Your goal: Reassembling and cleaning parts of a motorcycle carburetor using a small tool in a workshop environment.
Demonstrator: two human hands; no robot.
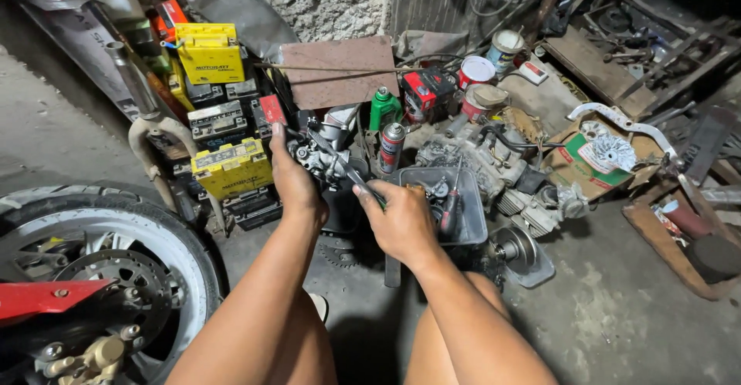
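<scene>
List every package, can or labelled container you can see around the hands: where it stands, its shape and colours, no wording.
Yellow battery boxes, stacked left of the left hand.
Green bottle, upright behind the engine.
Spray can, silver and red, above the right hand.
Red-white tins, behind.
Cardboard box, open, right.

left hand (293,180): arm outstretched, fingers forward, pressed flat | right hand (401,221): fingers curled in closed grip

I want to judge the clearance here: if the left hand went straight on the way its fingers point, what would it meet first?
The left hand points up and away, fingers on the engine part. Straight on, it would likely meet the small red box first, then the stacked batteries; depth is unclear.
</scene>
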